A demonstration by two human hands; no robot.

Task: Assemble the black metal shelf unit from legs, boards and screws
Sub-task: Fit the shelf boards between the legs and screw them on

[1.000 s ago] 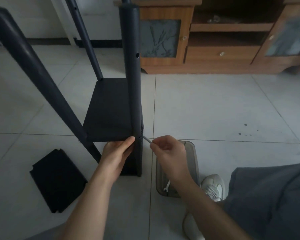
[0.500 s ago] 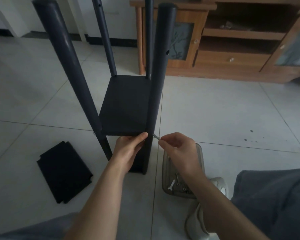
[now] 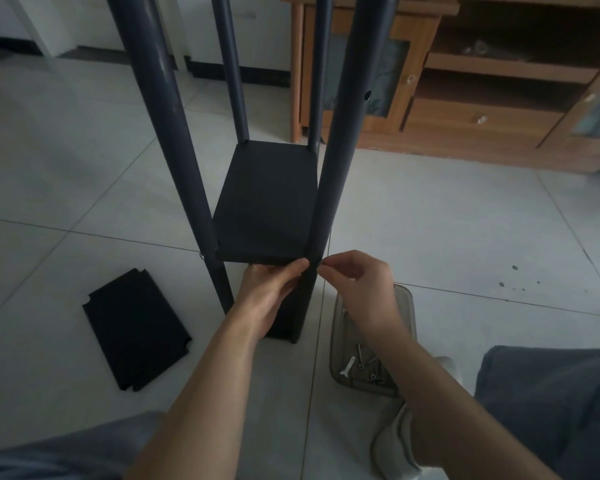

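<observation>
Right hand (image 3: 357,285) closer to leg (image 3: 343,140), tray (image 3: 407,306) holds screws (image 3: 369,367)

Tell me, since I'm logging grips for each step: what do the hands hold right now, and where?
The left hand grips the front edge of the mounted board beside the near leg. The right hand pinches at that leg's side; a screw there cannot be seen.

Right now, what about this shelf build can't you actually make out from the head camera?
- Screw at the near right leg: the right hand pinches there, but its fingertips cover it.
- Leg tops: cut off by the upper frame edge.
- Underside of the fitted board: hidden by the board and the left hand.
- Tray contents: partly behind the right forearm, pieces too small to count.
- Cabinet shelf items: blurred.
</observation>
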